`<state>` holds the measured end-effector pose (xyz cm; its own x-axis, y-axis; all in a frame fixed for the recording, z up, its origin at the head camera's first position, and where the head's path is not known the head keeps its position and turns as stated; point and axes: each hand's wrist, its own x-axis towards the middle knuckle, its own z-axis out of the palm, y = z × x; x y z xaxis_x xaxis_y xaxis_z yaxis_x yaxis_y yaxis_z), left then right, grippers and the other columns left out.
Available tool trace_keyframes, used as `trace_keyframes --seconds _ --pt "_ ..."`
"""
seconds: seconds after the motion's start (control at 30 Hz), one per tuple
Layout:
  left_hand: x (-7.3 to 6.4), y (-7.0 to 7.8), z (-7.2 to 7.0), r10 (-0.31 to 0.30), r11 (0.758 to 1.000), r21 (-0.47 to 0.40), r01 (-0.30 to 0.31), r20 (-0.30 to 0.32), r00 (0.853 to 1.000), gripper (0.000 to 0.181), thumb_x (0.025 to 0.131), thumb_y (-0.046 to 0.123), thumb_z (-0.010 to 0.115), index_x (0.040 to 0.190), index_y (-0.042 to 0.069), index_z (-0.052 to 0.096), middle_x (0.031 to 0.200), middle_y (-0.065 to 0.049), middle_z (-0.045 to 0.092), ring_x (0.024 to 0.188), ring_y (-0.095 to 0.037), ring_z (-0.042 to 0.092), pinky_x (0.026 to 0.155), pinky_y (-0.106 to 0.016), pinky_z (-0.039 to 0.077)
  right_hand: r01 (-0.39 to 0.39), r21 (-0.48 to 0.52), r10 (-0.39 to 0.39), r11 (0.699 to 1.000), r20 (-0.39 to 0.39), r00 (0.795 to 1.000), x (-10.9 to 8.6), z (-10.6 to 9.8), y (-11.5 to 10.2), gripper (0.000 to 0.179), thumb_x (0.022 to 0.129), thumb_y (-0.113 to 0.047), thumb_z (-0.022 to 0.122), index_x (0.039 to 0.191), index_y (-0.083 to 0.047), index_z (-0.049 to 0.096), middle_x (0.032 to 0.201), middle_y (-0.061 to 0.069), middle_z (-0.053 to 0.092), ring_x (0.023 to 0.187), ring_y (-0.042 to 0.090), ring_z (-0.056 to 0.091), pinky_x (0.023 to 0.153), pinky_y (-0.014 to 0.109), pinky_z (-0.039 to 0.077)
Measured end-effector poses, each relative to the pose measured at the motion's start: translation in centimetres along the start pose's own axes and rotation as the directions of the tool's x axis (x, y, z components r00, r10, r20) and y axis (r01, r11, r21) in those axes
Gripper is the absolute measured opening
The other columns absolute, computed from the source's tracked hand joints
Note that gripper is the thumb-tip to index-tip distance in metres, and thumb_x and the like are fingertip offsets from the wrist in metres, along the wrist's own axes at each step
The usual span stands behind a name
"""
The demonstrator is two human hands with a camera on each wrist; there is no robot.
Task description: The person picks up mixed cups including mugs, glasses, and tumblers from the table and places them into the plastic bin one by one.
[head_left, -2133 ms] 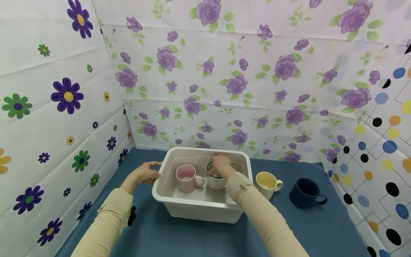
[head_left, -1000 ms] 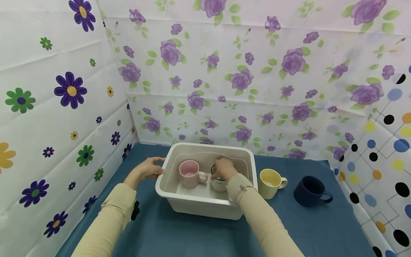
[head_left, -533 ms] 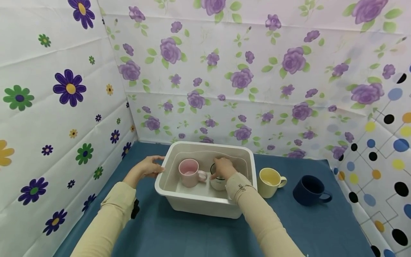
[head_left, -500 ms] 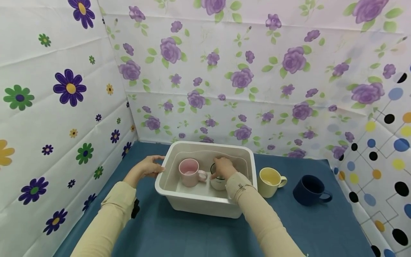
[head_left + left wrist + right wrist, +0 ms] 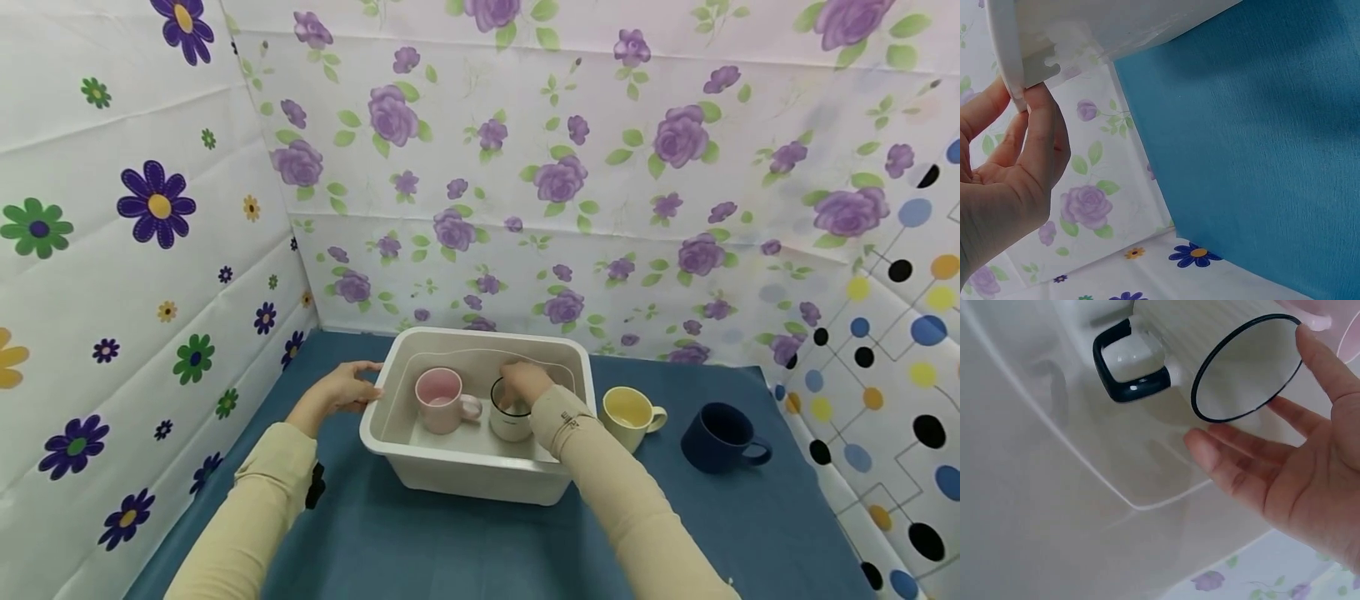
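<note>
A white plastic tub (image 5: 472,477) stands on the blue tabletop. Thumb and fingers of my left hand (image 5: 339,390) pinch its left rim, plainer in the left wrist view, where the hand (image 5: 1022,156) grips the tub's edge (image 5: 1007,50). Inside the tub a white mug (image 5: 510,427) with a dark rim stands right of a pink mug (image 5: 441,417). My right hand (image 5: 528,382) is at the white mug's far rim. In the right wrist view its fingers (image 5: 1247,447) are loosely spread beside the rim, thumb close to the edge; the mug's dark handle (image 5: 1138,390) points away.
Right of the tub, a yellow mug (image 5: 628,415) stands close to its wall, partly behind my right sleeve. Farther right is a navy mug (image 5: 718,440). Flower-patterned sheets (image 5: 480,167) hang behind and at the left, a dotted one at the right.
My right hand has loosened from the white mug and shifted slightly up and right, so more of the dark rim shows. The left hand stays on the tub's rim.
</note>
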<state>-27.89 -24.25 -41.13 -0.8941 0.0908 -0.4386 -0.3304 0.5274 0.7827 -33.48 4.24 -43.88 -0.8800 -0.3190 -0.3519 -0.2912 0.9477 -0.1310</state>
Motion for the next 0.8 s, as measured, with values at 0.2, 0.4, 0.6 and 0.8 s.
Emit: trace_keyframes --seconds 0.2,0.4,0.6,0.8 --pt "0.0 0.1 -0.1 0.000 1.000 -0.006 0.000 -0.002 1.000 0.062 0.092 0.005 0.058 0.147 0.001 0.028 0.117 -0.024 0.056 0.082 -0.016 0.064 0.079 -0.036 0.058 0.072 -0.049 -0.073 0.996 -0.025 0.997 -1.1 -1.3 -0.6 0.058 0.078 -0.019 0.076 0.130 -0.008 0.054 0.131 0.011 0.057 0.122 0.028 0.052 0.105 0.040 0.042" --pt "-0.2 0.3 -0.2 -0.019 1.000 -0.006 0.019 -0.005 1.000 0.063 0.092 0.005 0.058 0.147 0.003 0.027 0.113 -0.021 0.059 0.077 -0.013 0.065 0.077 -0.035 0.058 0.111 -0.092 -0.113 0.990 -0.021 0.993 -1.5 -1.9 -1.0 0.057 0.080 -0.022 0.074 0.132 -0.009 0.053 0.132 0.010 0.057 0.120 0.029 0.054 0.103 0.043 0.043" --pt "-0.2 0.6 -0.1 -0.032 0.999 0.009 0.032 -0.001 0.999 0.063 0.093 0.005 0.057 0.148 0.003 0.026 0.115 -0.022 0.056 0.079 -0.015 0.065 0.076 -0.034 0.057 0.167 -0.201 -0.175 0.965 -0.025 0.984 -1.8 -2.1 -1.1 0.051 0.083 -0.025 0.072 0.128 -0.010 0.055 0.125 0.009 0.062 0.116 0.028 0.057 0.098 0.044 0.047" --pt "-0.3 0.4 0.1 -0.041 0.999 0.017 0.041 -0.012 0.999 0.062 0.093 0.005 0.057 0.147 0.004 0.028 0.114 -0.022 0.056 0.080 -0.016 0.063 0.075 -0.033 0.057 0.239 -0.232 -0.252 0.943 -0.032 0.967 -2.6 -2.3 -0.8 0.036 0.085 -0.024 0.069 0.117 -0.009 0.061 0.116 0.008 0.066 0.108 0.027 0.060 0.091 0.044 0.050"
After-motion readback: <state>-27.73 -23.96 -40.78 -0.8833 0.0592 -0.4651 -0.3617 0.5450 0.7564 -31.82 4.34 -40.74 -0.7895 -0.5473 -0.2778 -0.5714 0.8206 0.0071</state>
